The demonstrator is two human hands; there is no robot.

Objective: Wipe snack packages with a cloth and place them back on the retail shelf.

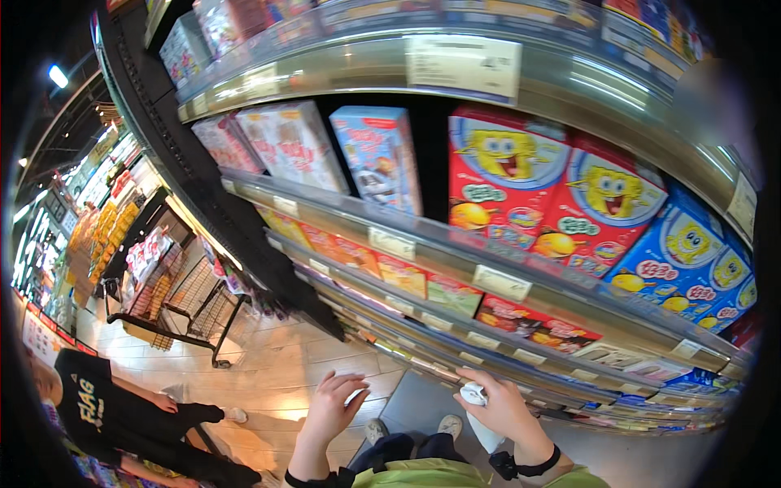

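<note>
My left hand (332,407) hangs above the floor in front of me, fingers slightly bent and apart, holding nothing. My right hand (506,413) is closed around a crumpled white cloth or tissue (486,437), whose end hangs below the fingers. Both hands are apart from the shelves. Ahead, a shelf holds red boxes (506,175) with a yellow cartoon face, and similar blue boxes (683,260) to their right. A light blue carton (376,159) stands left of a dark gap, beside white and pink cartons (293,146).
Price tags (464,69) line the shelf edges (342,69). Lower shelves carry flat orange and green boxes (403,275). A black wire shopping cart (203,313) stands at left on the wooden floor (260,358). A person in black (106,407) is at lower left.
</note>
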